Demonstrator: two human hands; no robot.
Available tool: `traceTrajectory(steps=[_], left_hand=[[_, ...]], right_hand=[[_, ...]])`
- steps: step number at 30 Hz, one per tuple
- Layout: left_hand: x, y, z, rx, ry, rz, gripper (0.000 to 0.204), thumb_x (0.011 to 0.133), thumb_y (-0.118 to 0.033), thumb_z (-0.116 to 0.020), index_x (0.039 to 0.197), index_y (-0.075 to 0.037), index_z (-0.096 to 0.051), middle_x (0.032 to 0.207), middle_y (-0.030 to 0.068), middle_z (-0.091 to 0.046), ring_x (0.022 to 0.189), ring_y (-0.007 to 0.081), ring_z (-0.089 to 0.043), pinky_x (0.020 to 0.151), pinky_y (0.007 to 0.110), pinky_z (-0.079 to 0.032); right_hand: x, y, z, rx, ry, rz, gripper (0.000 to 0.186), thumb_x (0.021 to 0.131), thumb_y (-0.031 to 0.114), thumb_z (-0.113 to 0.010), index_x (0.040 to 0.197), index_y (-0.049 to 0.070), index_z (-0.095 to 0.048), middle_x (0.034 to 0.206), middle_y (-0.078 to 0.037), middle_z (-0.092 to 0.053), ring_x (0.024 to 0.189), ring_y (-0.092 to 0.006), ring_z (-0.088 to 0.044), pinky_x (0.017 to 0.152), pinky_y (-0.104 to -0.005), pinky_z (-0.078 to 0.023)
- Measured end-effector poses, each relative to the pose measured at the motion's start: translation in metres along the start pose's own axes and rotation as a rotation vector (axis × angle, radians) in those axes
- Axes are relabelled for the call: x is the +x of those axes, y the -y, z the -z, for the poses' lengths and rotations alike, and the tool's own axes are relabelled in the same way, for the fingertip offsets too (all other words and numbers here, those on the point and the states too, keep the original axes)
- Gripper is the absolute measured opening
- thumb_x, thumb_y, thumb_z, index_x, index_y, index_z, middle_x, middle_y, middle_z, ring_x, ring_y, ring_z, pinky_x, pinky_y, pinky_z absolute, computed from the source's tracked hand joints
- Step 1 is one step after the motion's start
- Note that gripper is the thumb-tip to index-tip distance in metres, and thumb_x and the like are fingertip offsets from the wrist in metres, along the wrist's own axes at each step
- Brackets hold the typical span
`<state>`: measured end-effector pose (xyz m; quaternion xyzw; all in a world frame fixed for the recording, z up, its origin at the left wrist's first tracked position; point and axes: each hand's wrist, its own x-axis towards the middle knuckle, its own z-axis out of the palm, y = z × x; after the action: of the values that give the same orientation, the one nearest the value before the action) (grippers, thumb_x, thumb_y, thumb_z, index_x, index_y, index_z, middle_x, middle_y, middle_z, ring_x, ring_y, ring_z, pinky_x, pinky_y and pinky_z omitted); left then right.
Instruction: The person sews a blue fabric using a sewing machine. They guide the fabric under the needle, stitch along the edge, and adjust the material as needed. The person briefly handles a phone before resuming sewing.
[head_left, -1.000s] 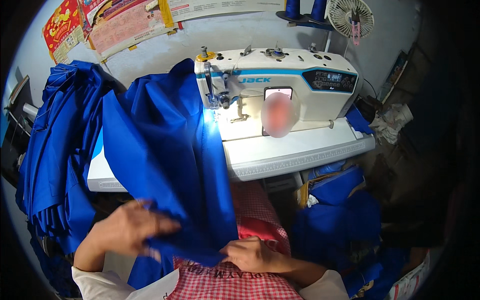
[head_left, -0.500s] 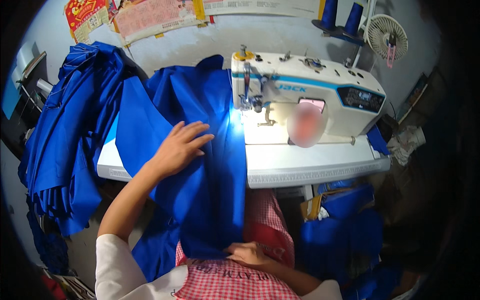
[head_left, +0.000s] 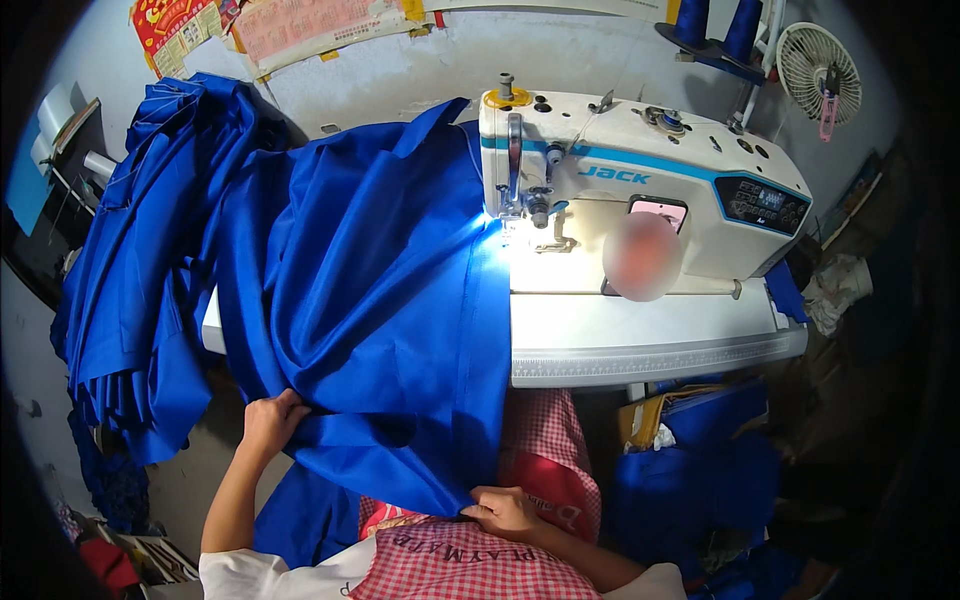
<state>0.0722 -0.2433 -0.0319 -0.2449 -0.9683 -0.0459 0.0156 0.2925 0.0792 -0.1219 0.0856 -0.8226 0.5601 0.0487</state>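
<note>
A wide piece of blue fabric lies over the sewing table and hangs down toward my lap. Its right edge, with a seam line along it, runs up to the lit needle area of a white sewing machine. My left hand is closed on the fabric at its left side, below the table's front edge. Close to my body, my right hand pinches the fabric's lower right corner. Folds run across the cloth between the hands and the machine. The fabric hides much of the table's left part.
A tall heap of blue fabric hangs at the left. A phone leans against the machine. Blue thread cones and a small fan are at the upper right. More blue cloth sits below the table's right side.
My left hand has gone from lying flat on the fabric to gripping its left side, lower and nearer me. The cloth is spread wider. My right hand keeps its corner.
</note>
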Motion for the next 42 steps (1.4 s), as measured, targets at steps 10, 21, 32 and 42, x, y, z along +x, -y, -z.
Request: traceTrajectory(steps=[10,21,32,42], left_hand=[[0.145,-0.213,-0.01,-0.657,-0.164,-0.539,0.054,0.091,-0.023,-0.065,0.132,0.006,-0.047,0.134,0.0283,-0.051,0.123,0.0432,-0.05,0.104,0.045,-0.043],[0.177,-0.213,-0.033,-0.26,-0.08,-0.559,0.072,0.093,-0.044,-0.057,0.146,0.0,-0.036,0.149,0.0201,-0.039,0.142,0.0356,-0.031,0.115,0.051,-0.025],[0.201,-0.211,-0.027,-0.39,-0.186,-0.663,0.042,0.082,-0.022,-0.071,0.119,-0.003,-0.063,0.126,0.0165,-0.057,0.12,0.0353,-0.05,0.106,0.05,-0.034],[0.187,-0.216,-0.023,-0.594,-0.131,-0.679,0.031,0.08,0.0,-0.066,0.111,0.0,-0.065,0.118,0.0162,-0.062,0.111,0.0327,-0.057,0.1,0.039,-0.043]], right_hand=[[-0.01,0.011,0.018,0.195,0.15,-0.032,0.02,0.092,0.015,-0.061,0.103,0.0,-0.066,0.093,-0.018,-0.068,0.084,-0.0304,-0.069,0.07,-0.0366,-0.056],[-0.013,0.003,0.02,0.299,0.084,0.03,0.023,0.095,0.015,-0.058,0.103,-0.004,-0.068,0.092,-0.017,-0.07,0.08,-0.0225,-0.07,0.064,-0.0309,-0.056],[-0.002,-0.014,0.009,0.205,0.046,0.135,0.024,0.095,0.017,-0.053,0.11,0.003,-0.066,0.104,-0.015,-0.069,0.087,-0.0255,-0.07,0.074,-0.0346,-0.058],[0.003,-0.024,-0.006,0.145,-0.117,0.253,0.021,0.093,0.014,-0.051,0.104,0.0,-0.064,0.091,-0.012,-0.066,0.078,-0.0256,-0.069,0.066,-0.0345,-0.056]])
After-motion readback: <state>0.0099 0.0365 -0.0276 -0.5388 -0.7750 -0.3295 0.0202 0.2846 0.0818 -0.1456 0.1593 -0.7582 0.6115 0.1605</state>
